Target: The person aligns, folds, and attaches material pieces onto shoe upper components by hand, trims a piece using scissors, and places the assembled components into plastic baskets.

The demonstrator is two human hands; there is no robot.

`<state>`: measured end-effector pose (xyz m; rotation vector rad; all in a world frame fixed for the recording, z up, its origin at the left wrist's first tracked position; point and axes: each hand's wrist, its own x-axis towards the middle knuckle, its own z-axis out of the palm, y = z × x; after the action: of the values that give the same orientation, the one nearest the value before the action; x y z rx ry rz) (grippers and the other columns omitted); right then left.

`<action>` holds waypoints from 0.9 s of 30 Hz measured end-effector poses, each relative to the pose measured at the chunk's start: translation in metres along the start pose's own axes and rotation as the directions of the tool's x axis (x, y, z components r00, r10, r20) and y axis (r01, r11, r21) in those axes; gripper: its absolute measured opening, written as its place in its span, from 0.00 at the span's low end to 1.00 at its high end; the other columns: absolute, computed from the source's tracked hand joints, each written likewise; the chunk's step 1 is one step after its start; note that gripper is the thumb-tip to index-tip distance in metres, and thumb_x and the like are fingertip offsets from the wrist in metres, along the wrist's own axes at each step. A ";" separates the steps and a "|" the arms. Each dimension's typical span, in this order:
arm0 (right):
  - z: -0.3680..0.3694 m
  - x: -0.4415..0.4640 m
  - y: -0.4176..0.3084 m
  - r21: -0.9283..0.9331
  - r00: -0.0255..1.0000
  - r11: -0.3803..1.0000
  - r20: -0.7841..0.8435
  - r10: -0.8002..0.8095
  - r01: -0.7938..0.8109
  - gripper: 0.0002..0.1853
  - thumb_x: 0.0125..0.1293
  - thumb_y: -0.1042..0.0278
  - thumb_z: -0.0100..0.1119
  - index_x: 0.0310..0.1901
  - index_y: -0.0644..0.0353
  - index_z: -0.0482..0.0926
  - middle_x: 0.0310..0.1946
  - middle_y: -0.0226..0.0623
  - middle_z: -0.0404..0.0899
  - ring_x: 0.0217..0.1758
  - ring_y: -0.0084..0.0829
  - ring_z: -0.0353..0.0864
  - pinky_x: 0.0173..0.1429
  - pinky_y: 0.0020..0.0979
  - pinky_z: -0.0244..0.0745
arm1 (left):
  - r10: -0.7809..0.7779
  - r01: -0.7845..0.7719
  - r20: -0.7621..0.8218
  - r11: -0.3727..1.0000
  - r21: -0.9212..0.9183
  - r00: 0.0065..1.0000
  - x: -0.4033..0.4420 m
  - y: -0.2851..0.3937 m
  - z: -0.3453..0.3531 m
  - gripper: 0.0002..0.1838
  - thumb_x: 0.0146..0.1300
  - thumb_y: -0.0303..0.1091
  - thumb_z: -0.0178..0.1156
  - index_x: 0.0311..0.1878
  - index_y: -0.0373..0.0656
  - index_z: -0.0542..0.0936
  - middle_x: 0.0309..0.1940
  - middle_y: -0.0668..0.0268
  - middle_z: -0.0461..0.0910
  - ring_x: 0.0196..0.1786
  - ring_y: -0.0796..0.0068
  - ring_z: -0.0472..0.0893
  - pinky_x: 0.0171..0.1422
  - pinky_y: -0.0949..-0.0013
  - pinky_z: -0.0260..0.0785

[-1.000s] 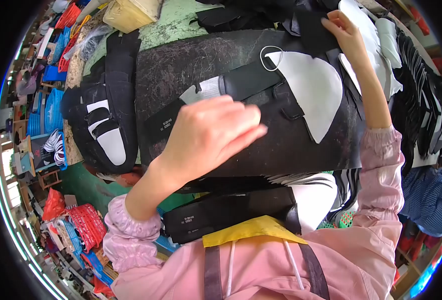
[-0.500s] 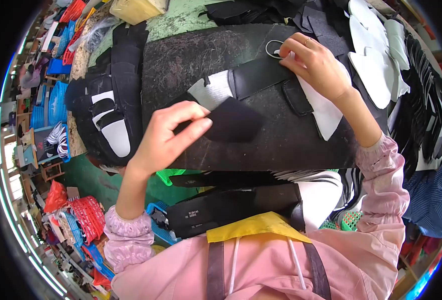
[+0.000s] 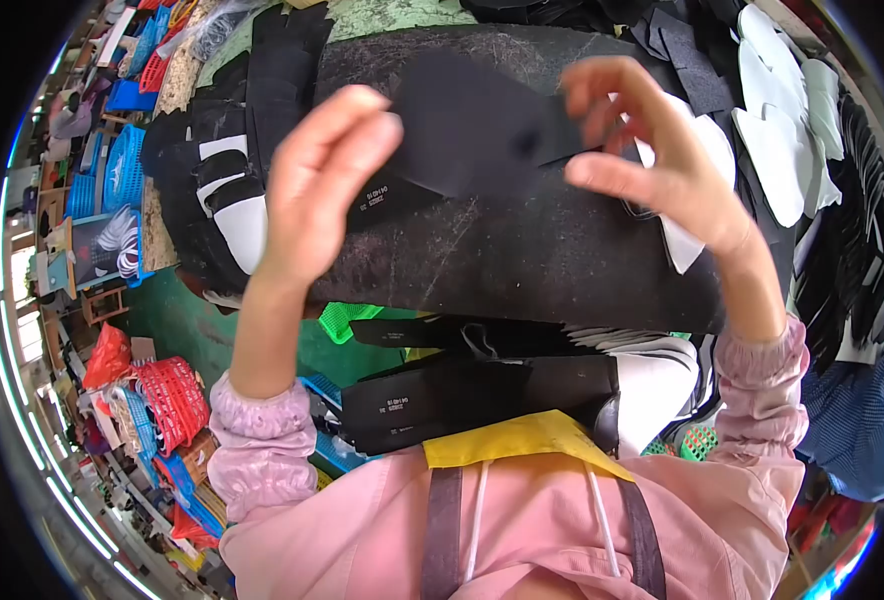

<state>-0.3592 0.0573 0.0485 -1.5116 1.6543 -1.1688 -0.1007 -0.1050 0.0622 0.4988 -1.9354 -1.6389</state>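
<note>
A dark, flat black fabric piece (image 3: 462,125) is raised over the work board, its left edge pinched in the fingers of my left hand (image 3: 317,185). To the right, my right hand (image 3: 662,160) is blurred, fingers and thumb spread apart with nothing in them, close to the piece's right side. Under the fabric, a black strip with small white print (image 3: 387,200) lies on the board, mostly covered. Beneath my right hand, a white pointed piece (image 3: 684,248) is partly visible.
The dark scratched work board (image 3: 522,265) spans the middle. Black and white layered pieces (image 3: 239,222) lie at its left, white cut pieces (image 3: 772,165) at its right. Nearer my body, a stack of black-and-white pieces (image 3: 492,395) sits below the board's front edge.
My left hand has raised the black fabric piece and carried it up and right, over the strip. My right hand has let go of the ring-ended strip and spread its fingers.
</note>
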 end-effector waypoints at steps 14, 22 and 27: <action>-0.026 -0.049 0.018 -0.454 0.999 0.891 0.032 0.023 -0.006 0.35 0.52 0.66 0.82 0.63 0.53 0.78 0.58 0.36 0.78 0.59 0.40 0.79 0.63 0.39 0.77 | -0.270 0.102 0.185 0.781 0.616 0.945 0.026 -0.042 0.008 0.14 0.72 0.40 0.66 0.45 0.41 0.75 0.37 0.68 0.76 0.46 0.77 0.72 0.56 0.70 0.66; -0.029 -0.059 0.014 -0.218 0.992 0.969 0.018 0.122 -0.116 0.33 0.74 0.39 0.56 0.67 0.58 0.74 0.58 0.40 0.78 0.54 0.36 0.80 0.63 0.39 0.75 | -0.223 0.049 0.119 0.626 0.778 0.968 0.036 -0.045 0.023 0.11 0.69 0.35 0.65 0.45 0.42 0.74 0.31 0.64 0.83 0.35 0.69 0.81 0.45 0.67 0.71; 0.002 -0.066 0.013 -0.559 0.993 0.827 -0.114 -0.007 -0.058 0.19 0.60 0.70 0.73 0.52 0.59 0.79 0.44 0.36 0.81 0.45 0.35 0.80 0.51 0.33 0.76 | -0.269 0.077 0.093 0.558 0.826 0.959 0.031 -0.033 0.027 0.11 0.68 0.34 0.64 0.50 0.43 0.79 0.36 0.58 0.85 0.40 0.63 0.86 0.50 0.66 0.75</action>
<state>-0.3518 0.1209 0.0276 -1.7817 2.2248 -0.7866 -0.1438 -0.1088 0.0319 0.9187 -2.8592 -0.7754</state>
